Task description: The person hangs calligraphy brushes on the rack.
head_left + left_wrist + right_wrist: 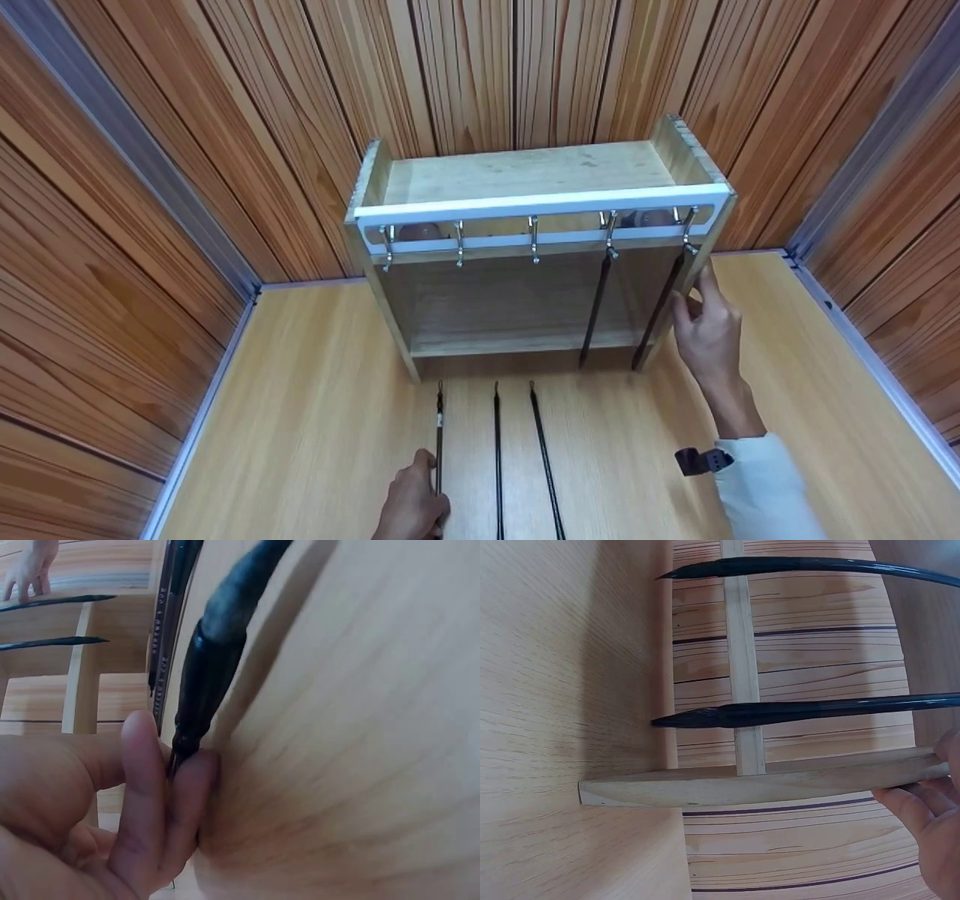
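"Pinching one brush [439, 420] near its hair end [238, 600]: L hand [411, 501], low over the table [300, 420]. And the R hand [709, 337]?"

"Clamped on the R side panel [679, 157] of the rack [525, 172], prob. to steady it. Hands well apart, each w/ its own hold."

"Where's the rest of the set?"

"Hung brushes [596, 311]: two, on the two rightmost front hooks, tips down. Loose brushes [497, 450]: also two, lying on the table to the R of the pinched one, loop ends toward the rack."

"Step in hand?"

"Judged as pick-up of the third of five, i.e. approx. two-fifths done. L-wrist view: hair end just above the tabletop, w/ shadow beside it. Whether the whole handle is off the table: can't tell."

"Next move calls for?"

"Prob. raising the loop end to the mid hook [533, 240], the nearest bare one to the hung pair, & passing the loop over its tip. R hand should brace the rack meanwhile."

"Likely fault?"

"Loop is small & far from the pinch, so aim may wander. A hold nearer the loop, or R-hand help, might cure it."
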{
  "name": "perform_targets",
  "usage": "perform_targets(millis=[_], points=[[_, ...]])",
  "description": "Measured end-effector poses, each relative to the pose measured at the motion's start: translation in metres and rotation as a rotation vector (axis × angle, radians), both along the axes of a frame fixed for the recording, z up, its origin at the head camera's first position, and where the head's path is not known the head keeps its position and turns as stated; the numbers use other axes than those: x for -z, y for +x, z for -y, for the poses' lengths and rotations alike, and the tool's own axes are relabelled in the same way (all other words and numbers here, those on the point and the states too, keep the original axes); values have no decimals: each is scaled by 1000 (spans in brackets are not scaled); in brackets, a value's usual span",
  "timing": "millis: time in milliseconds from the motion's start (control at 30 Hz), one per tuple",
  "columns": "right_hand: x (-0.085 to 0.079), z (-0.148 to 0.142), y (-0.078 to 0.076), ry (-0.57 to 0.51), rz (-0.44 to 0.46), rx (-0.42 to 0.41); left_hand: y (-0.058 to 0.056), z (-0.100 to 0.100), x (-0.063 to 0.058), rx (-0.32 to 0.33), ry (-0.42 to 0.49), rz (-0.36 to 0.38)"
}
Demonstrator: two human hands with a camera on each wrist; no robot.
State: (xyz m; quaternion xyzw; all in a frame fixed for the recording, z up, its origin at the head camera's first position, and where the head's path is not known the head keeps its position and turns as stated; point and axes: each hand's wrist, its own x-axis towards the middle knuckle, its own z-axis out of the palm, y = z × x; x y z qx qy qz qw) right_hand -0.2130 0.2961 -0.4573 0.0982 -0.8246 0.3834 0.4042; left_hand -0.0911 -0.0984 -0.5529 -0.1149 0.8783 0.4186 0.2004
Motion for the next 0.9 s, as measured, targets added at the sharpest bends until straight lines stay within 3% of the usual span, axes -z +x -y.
perform_targets(millis=[300,467,900], points=[[2,0,-2,-11,-20,-23,5,5,2,-11,67,-19],[3,0,-1,-12,-16,-23,7,7,3,25,142,-99],[1,0,-2,-5,-15,0,0,1,-15,36,112,-273]])
